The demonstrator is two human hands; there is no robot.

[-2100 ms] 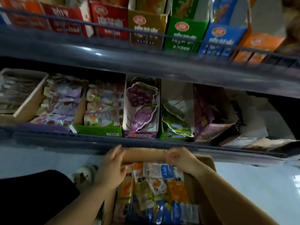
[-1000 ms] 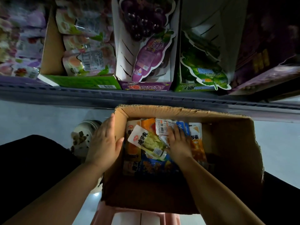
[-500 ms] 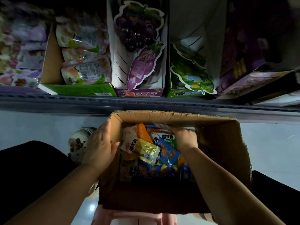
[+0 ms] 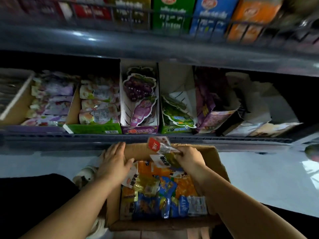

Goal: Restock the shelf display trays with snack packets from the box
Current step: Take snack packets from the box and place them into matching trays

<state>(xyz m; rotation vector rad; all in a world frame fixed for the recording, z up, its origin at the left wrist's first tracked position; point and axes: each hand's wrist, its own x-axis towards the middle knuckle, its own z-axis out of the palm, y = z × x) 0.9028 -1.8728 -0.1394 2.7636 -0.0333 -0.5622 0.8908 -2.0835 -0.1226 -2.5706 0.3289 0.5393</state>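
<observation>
A brown cardboard box (image 4: 217, 157) below the shelf holds several orange, blue and yellow snack packets (image 4: 165, 190). My right hand (image 4: 189, 158) grips a small bunch of packets (image 4: 160, 149), red-and-white on top, lifted above the box's far rim. My left hand (image 4: 114, 161) rests flat on the box's left wall, fingers spread. On the lower shelf stand display trays: a purple grape tray (image 4: 139, 129), a green tray (image 4: 93, 128) with pale packets, and a green-leaf tray (image 4: 174, 130).
The shelf's grey front rail (image 4: 155, 138) runs just beyond the box. An upper shelf (image 4: 155, 44) carries red, green, blue and orange cartons. Torn purple and white cartons (image 4: 214, 107) lie at the right. A pink stool (image 4: 195, 234) is under the box. Pale floor lies on both sides.
My right hand has come up out of the box with a bunch of packets. The view has tilted up, showing the upper shelf again. My left hand stays on the box's left wall.
</observation>
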